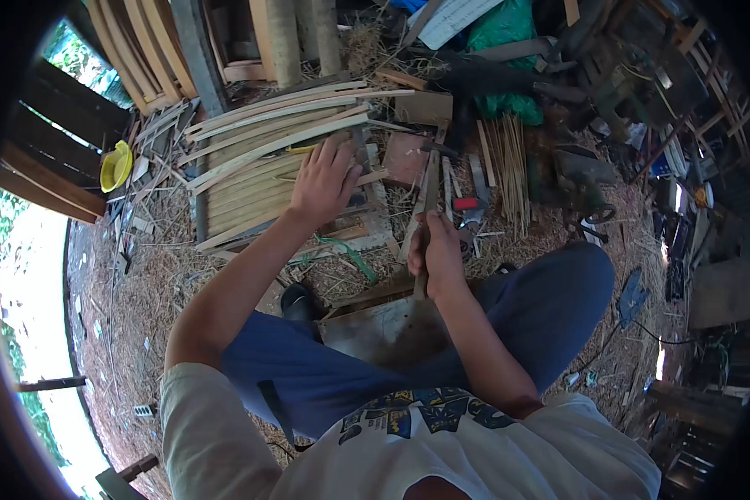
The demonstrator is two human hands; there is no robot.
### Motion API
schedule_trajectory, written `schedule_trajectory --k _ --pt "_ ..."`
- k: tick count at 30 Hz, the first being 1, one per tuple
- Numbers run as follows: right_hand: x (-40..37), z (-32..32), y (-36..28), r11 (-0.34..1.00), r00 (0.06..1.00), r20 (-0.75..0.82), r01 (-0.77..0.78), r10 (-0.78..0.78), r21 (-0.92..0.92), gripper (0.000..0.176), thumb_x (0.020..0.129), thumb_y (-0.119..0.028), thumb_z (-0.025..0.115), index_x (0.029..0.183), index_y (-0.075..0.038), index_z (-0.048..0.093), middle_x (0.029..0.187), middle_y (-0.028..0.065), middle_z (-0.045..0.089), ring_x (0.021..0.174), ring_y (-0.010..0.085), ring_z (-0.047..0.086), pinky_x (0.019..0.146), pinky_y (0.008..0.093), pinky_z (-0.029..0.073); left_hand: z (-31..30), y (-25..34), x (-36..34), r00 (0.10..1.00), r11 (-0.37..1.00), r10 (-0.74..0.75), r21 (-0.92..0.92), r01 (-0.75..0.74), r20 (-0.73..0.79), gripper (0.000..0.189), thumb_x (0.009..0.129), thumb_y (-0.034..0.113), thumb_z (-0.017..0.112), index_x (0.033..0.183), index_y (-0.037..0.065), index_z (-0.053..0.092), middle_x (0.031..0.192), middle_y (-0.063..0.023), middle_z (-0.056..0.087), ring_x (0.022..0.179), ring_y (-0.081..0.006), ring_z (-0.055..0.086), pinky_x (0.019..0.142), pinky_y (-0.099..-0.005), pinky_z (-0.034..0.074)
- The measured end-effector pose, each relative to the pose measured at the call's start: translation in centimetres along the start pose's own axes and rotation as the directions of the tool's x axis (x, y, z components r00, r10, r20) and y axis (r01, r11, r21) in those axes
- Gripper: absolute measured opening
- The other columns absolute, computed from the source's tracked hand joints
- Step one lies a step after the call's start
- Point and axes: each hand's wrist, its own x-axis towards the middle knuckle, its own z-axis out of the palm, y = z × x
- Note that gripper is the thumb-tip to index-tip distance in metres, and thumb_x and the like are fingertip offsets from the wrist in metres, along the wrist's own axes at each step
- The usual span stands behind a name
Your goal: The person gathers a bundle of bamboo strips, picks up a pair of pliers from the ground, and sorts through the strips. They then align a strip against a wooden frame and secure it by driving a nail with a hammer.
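Observation:
My right hand (440,254) is closed around the wooden handle of a hammer (432,179), whose dark head points away from me. My left hand (327,182) reaches forward with its fingers stretched out over the right end of a panel of pale wooden slats (254,187). Whether its fingertips press on anything small is hidden. Beside those fingers a yellow stick-like piece (302,150) shows. Longer curved strips (283,150) lie across the panel's far part. A reddish block (406,158) sits between the panel and the hammer head.
A tool with a red part (467,203) and a saw-like blade (477,177) lie right of the hammer. Farther right is a bundle of thin sticks (511,167). A green strap (350,257) lies near my feet. At the left stands a yellow container (117,167). Shavings cover the ground.

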Motion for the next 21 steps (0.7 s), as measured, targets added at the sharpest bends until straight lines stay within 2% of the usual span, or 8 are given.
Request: schedule_trajectory --k 3,5,8,9,12,14,18,21 --pt "-2.3 -0.9 -0.5 0.995 0.997 0.064 -0.028 0.034 -0.100 0.029 0.111 -0.030 0.043 0.125 -0.009 0.057 0.063 0.0033 0.052 0.037 0.0130 0.040 0.036 0.0304 0.034 2.0 0.0 0.9 0.996 0.992 -0.088 0.093 0.087 0.007 0.045 0.103 0.028 0.052 0.142 0.008 0.046 0.153 -0.0213 0.035 0.143 -0.0398 0.035 0.116 -0.0543 0.030" --pt "-3.1 -1.8 -0.3 0.989 0.993 0.113 -0.028 0.045 -0.145 0.033 0.111 -0.029 0.043 0.138 -0.013 0.052 0.062 0.0025 0.050 0.037 0.0124 0.039 0.035 0.0295 0.033 3.2 -0.3 0.9 0.993 0.972 -0.119 0.208 0.110 0.027 0.053 0.107 0.033 0.046 0.153 0.010 0.037 0.164 -0.0223 0.022 0.153 -0.0403 0.021 0.123 -0.0567 0.020" --pt "-3.2 -2.8 0.7 0.989 0.992 0.093 -0.067 0.080 -0.133 0.041 0.111 -0.027 0.043 0.152 -0.019 0.042 0.061 0.0011 0.047 0.037 0.0117 0.039 0.035 0.0289 0.033 3.7 -0.5 1.2 0.976 0.970 -0.178 0.188 0.153 0.128 0.058 0.109 0.038 0.037 0.160 0.012 0.026 0.169 -0.0208 0.010 0.157 -0.0401 0.009 0.126 -0.0580 0.010" --pt "-3.0 -3.0 0.9 0.990 0.993 0.074 -0.089 0.097 -0.113 0.045 0.111 -0.027 0.043 0.155 -0.021 0.039 0.061 0.0006 0.045 0.037 0.0115 0.039 0.035 0.0289 0.033 3.7 -0.6 1.4 0.973 0.976 -0.191 0.135 0.173 0.127 0.059 0.109 0.038 0.036 0.161 0.012 0.025 0.169 -0.0208 0.010 0.157 -0.0405 0.008 0.126 -0.0576 0.009" --pt "-2.6 -3.8 0.8 0.977 0.970 0.146 -0.175 0.192 -0.125 0.047 0.111 -0.027 0.043 0.157 -0.024 0.034 0.060 -0.0003 0.042 0.037 0.0112 0.037 0.035 0.0289 0.032 3.8 -1.3 1.5 0.965 0.970 -0.245 0.011 0.245 0.090 0.059 0.109 0.038 0.034 0.162 0.012 0.023 0.170 -0.0207 0.009 0.157 -0.0413 0.007 0.126 -0.0567 0.008" --pt "-2.1 -3.8 0.9 0.984 0.975 0.148 -0.155 0.167 -0.092 0.047 0.111 -0.027 0.043 0.157 -0.023 0.034 0.060 -0.0006 0.041 0.037 0.0110 0.037 0.035 0.0290 0.032 4.1 -1.5 1.3 0.957 0.956 -0.290 -0.034 0.290 0.025 0.060 0.109 0.038 0.035 0.162 0.012 0.022 0.170 -0.0208 0.008 0.157 -0.0412 0.005 0.126 -0.0563 0.006" --pt "-1.6 -3.9 0.6 0.981 0.959 0.214 -0.176 0.189 -0.075 0.047 0.111 -0.028 0.043 0.157 -0.024 0.035 0.060 -0.0012 0.041 0.037 0.0108 0.037 0.035 0.0291 0.032 4.2 -1.0 1.4 0.929 0.925 -0.370 0.084 0.369 -0.009 0.062 0.109 0.035 0.036 0.163 0.012 0.017 0.170 -0.0214 0.006 0.158 -0.0408 0.002 0.127 -0.0555 0.004" --pt "-1.6 -3.4 1.0 0.979 0.971 0.166 -0.186 0.170 0.085 0.045 0.111 -0.029 0.044 0.155 -0.024 0.038 0.060 -0.0018 0.040 0.037 0.0106 0.037 0.035 0.0289 0.032 4.6 -1.1 1.5 0.917 0.910 -0.398 0.142 0.389 0.033 0.063 0.109 0.034 0.037 0.164 0.012 0.015 0.170 -0.0220 0.004 0.158 -0.0406 0.001 0.127 -0.0556 0.002"
